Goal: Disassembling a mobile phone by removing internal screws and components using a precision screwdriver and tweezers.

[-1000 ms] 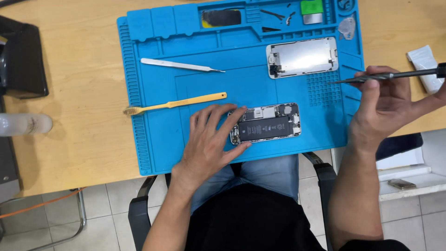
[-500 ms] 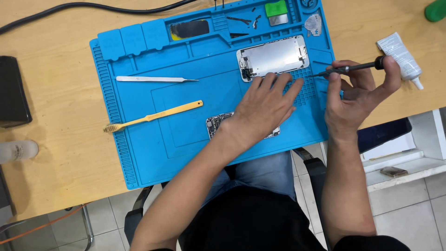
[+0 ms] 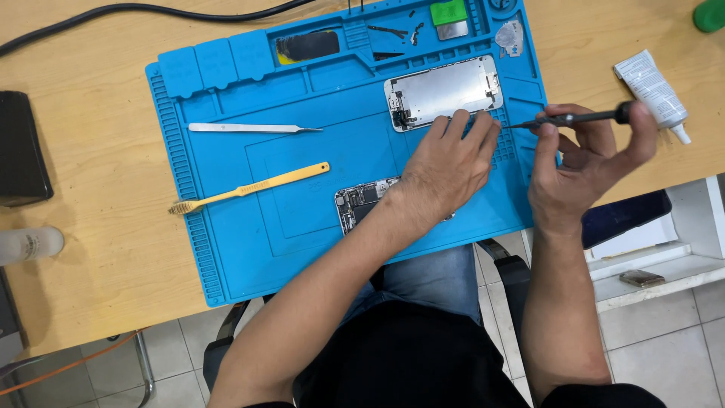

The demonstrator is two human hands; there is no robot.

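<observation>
Blue repair mat spread on a pale wooden table, seen from above.

Right hand closed round a slim black screwdriver, held near level, thumb and fingers pinching the shaft, tip pointing left toward the mat's right edge, just beside the left fingertips.

Left hand flat and loose on the mat, palm down, gripping nothing. Fingertips reaching the lower edge of the phone screen assembly; touching or only just short of it, cannot tell. Assembly lying face down, silvery back plate up, in the upper middle of the mat.

Open phone body under the left wrist and forearm, largely hidden; only its left end with dark internals showing, lower middle of the mat.

Metal tweezers lying level on the left part of the mat, well apart from both hands. Yellow-handled brush below them, slanted, bristles at the left end.

Small parts and a green piece in the tray compartments along the mat's top edge. Dark flat piece in a top compartment left of centre.

White tube on the table right of the mat, just past the screwdriver's handle end. Black cable along the table's far edge. Dark box at the left edge.
</observation>
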